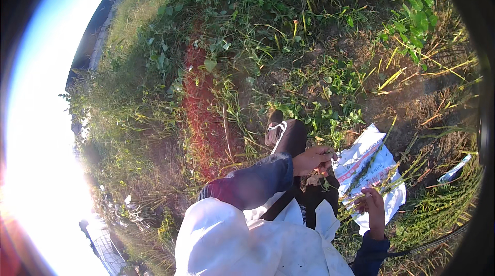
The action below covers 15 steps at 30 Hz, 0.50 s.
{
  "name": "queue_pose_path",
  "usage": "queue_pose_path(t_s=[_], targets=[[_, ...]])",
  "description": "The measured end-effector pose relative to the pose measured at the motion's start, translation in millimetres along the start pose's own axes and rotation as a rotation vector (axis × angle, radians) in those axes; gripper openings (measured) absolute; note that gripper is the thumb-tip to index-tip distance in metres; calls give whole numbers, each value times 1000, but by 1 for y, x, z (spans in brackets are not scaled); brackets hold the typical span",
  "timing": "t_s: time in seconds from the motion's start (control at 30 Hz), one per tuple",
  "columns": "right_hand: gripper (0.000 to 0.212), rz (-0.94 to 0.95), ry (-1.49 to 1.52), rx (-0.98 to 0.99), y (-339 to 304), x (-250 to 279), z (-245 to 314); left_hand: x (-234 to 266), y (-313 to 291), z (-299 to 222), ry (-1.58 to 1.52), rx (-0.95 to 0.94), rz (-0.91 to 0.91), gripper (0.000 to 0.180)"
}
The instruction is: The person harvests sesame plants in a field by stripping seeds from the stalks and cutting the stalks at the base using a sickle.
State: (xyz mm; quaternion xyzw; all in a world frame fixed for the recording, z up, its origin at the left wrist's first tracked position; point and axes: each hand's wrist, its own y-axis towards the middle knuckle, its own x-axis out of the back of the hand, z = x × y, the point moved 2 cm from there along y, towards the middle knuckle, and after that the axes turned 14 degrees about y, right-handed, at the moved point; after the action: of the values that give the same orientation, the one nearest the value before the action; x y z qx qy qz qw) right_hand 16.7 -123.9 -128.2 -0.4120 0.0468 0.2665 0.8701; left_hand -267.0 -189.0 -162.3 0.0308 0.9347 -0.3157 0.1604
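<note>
A white plastic bag (390,165) with red and blue printing lies flat on the ground, just right of my knees. Across it rests a thin green plant stalk (372,158) with dark bits along it. My left hand (311,160), in a dark blue sleeve, is by the bag's left edge, its fingertips pinched together. What sits in that pinch is too small to name. Over the bag's lower right part is my right hand (374,211), with its fingers curled in near some thin stems. Whether those fingers grip a stem is hard to see.
Cut green stalks (451,201) are heaped right of the bag, with a blue and white wrapper (455,168) on them. A dark cord (433,245) runs below. Leafy weeds (330,90) cover the ground ahead; a broad-leaved plant (412,10) grows at upper right.
</note>
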Motion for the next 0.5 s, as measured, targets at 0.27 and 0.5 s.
queue_pose_path(t_s=[0.27, 0.5], targets=[[50, -8, 759, 418, -27, 27, -36, 166, -18, -71, 32, 16, -192, 20], [28, -713, 915, -86, 7, -48, -190, 512, -95, -280, 338, -223, -880, 22]])
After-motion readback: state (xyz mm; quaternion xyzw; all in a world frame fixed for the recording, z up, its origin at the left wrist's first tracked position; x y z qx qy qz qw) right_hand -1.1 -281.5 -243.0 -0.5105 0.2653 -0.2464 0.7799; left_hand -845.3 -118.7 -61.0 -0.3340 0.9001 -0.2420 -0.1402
